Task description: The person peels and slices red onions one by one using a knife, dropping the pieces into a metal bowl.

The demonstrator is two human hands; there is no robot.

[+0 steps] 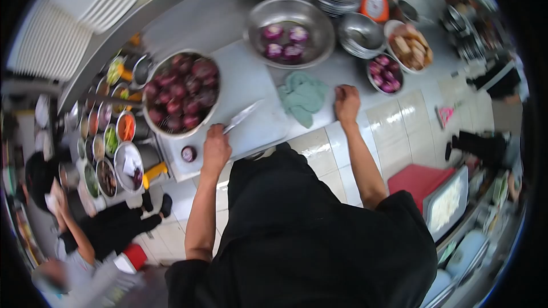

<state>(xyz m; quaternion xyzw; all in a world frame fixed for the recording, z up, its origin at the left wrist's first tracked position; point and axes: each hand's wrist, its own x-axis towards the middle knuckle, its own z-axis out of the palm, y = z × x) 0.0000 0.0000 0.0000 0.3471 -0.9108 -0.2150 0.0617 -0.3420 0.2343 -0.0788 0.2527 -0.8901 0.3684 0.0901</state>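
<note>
My left hand (217,148) is closed at the handle end of a knife (245,115), whose blade lies over the white cutting board (257,85). Near that hand a single red onion (188,153) sits at the board's left end. Above it stands a large metal bowl (217,88) heaped with red onions (182,91). My right hand (347,104) rests at the counter's front edge, fingers curled, with nothing visible in it. A crumpled green cloth (302,97) lies between the hands. Behind it, a wide metal basin (326,45) holds several peeled onions (293,52).
Right of the basin are stacked metal bowls (361,37), an orange scale (374,5), a small bowl of purple onions (385,73) and a bowl of pale brown pieces (410,48). Several ingredient containers (126,126) crowd the left. Another person (97,228) stands at lower left.
</note>
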